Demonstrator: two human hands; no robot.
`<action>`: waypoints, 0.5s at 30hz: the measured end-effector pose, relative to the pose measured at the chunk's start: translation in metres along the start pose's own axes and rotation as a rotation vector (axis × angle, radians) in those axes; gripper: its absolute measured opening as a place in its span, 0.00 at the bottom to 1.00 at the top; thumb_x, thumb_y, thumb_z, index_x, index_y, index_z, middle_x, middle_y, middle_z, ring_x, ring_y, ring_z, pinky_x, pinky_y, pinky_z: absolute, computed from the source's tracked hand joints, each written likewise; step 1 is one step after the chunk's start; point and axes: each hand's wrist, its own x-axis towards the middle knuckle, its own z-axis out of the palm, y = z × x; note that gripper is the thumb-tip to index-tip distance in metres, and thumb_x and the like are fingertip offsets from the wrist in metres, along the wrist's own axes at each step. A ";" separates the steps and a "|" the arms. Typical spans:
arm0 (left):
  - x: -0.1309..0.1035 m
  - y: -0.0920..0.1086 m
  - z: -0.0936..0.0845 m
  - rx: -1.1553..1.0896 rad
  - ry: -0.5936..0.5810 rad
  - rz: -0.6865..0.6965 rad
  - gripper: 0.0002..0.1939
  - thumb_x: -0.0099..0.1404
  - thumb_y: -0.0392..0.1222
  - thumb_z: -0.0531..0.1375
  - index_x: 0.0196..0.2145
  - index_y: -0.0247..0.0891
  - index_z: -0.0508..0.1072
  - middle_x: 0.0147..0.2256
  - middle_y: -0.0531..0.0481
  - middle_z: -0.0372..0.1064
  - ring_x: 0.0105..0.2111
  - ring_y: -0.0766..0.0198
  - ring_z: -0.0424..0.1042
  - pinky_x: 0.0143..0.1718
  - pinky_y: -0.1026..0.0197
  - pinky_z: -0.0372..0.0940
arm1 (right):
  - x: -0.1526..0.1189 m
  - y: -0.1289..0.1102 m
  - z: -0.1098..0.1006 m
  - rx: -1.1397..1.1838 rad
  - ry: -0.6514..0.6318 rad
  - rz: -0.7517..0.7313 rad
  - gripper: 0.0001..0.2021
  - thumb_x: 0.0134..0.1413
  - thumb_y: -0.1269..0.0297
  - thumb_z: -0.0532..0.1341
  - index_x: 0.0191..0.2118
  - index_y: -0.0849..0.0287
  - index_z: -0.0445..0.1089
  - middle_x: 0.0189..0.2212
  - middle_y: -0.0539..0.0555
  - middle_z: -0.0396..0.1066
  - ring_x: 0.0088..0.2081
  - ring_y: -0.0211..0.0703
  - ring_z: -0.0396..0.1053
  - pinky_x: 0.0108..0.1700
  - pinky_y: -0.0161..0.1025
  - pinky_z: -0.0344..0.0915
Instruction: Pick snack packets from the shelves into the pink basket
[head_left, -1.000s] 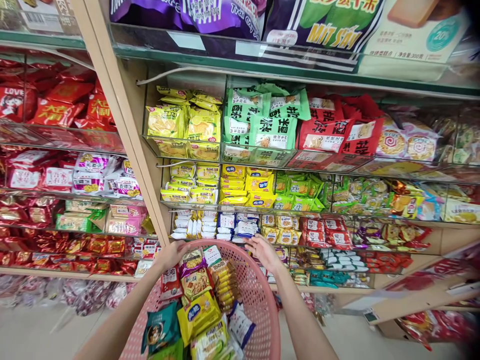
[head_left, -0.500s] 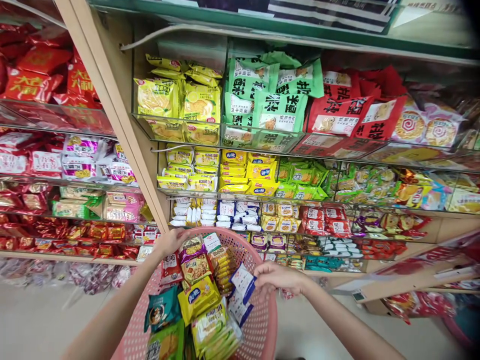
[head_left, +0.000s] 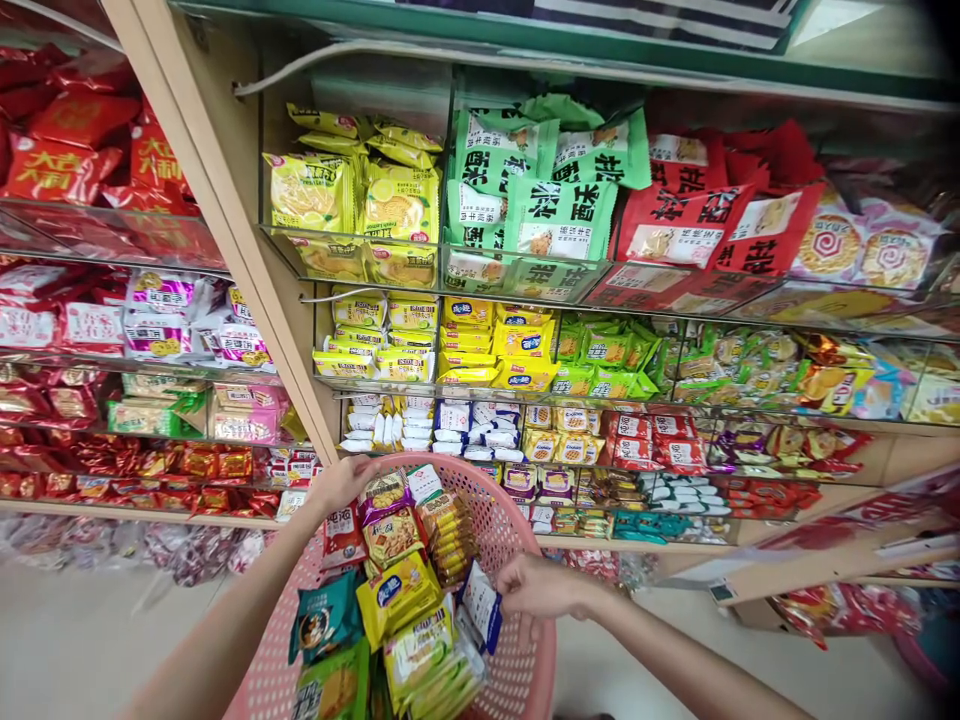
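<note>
A pink perforated plastic basket is tilted below the shelves, filled with snack packets. My left hand is closed on its far left rim. Inside the basket's right side, my right hand has its fingers pinched at the edge of a white-and-blue snack packet. Yellow packets, a teal packet, a green packet, a red packet and a stack of brownish-yellow packets lie beside it. Part of the basket's bottom is hidden beneath them.
Ahead, glass-fronted shelves hold rows of packets: yellow lemon biscuits, green bags, red bags and white-and-blue packets. A wooden upright divides off the left shelves. Lower right, a slanted wooden panel juts out over red packets.
My right hand has moved slightly down and left into the basket with the white-and-blue packet, which has turned more upright. My left hand stays on the rim.
</note>
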 end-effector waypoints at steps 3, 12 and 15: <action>0.002 -0.002 0.001 0.005 0.009 0.021 0.32 0.60 0.67 0.40 0.42 0.45 0.72 0.35 0.46 0.73 0.37 0.54 0.72 0.33 0.61 0.60 | 0.003 0.000 0.004 0.022 -0.011 0.034 0.06 0.36 0.72 0.57 0.17 0.58 0.59 0.11 0.41 0.58 0.19 0.36 0.69 0.26 0.32 0.67; -0.001 0.000 -0.002 -0.014 -0.005 0.022 0.33 0.59 0.68 0.39 0.40 0.44 0.72 0.32 0.47 0.73 0.33 0.56 0.71 0.29 0.62 0.58 | 0.003 -0.009 0.017 -0.139 0.077 0.221 0.08 0.36 0.74 0.53 0.15 0.58 0.56 0.10 0.47 0.62 0.18 0.40 0.69 0.22 0.35 0.68; -0.002 0.001 -0.003 -0.011 0.000 0.022 0.32 0.59 0.68 0.39 0.40 0.45 0.71 0.33 0.47 0.73 0.34 0.55 0.72 0.29 0.62 0.58 | 0.007 -0.003 0.015 -0.312 0.088 0.284 0.10 0.38 0.74 0.52 0.13 0.57 0.55 0.09 0.50 0.63 0.15 0.40 0.67 0.20 0.36 0.66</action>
